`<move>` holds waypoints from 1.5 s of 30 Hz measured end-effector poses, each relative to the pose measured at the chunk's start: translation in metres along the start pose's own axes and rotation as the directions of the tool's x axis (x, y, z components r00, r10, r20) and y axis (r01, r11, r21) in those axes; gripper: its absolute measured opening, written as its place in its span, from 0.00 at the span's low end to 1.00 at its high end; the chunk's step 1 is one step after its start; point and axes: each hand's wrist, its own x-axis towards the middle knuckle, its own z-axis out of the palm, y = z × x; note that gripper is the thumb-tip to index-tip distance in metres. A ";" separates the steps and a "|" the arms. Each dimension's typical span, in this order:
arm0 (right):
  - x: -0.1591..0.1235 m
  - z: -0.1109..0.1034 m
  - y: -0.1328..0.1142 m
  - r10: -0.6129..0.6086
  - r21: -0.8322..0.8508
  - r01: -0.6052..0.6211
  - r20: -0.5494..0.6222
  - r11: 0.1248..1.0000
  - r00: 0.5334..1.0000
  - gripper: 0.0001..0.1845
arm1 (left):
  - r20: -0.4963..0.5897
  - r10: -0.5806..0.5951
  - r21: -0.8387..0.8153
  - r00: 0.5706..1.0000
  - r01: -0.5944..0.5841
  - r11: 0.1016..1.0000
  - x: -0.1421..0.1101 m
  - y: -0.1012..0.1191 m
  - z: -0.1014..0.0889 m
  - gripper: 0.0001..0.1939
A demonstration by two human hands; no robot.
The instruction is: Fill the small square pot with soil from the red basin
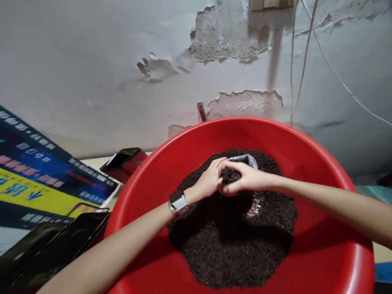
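Note:
A large red basin (153,163) holds a heap of loose dark dried leaves (232,253) that look like black tea. Above the heap, my left hand (210,177) and my right hand (245,176) meet, cupped with curled fingers around a handful of dark leaves (230,175). The left hand forms the far left side of the cup; the right thumb and fingers curve about its right side. Just behind the right hand stands an open clear plastic bag (251,160), partly hidden. Its lower part shows a shiny pinkish patch below the right wrist.
At the left stand a dark red open tin (127,163), black glossy containers (73,232) and a printed blue and yellow board (52,179). A wall with peeling plaster (229,36) rises behind the basin. White cables (333,69) hang at the right.

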 end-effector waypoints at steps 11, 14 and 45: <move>0.019 -0.017 0.040 0.156 0.209 -0.031 -0.619 0.978 0.770 0.17 | 0.024 -0.040 0.084 0.999 0.038 0.996 0.000 0.010 -0.003 0.22; 0.021 -0.016 0.042 0.183 0.225 -0.052 -0.616 0.973 0.766 0.13 | 0.026 -0.044 0.089 0.999 0.041 0.995 0.000 0.010 -0.002 0.22; 0.016 -0.018 0.038 -0.064 -0.019 0.063 -0.505 0.998 0.861 0.10 | 0.040 -0.055 0.090 0.998 0.051 0.995 0.000 0.014 -0.004 0.22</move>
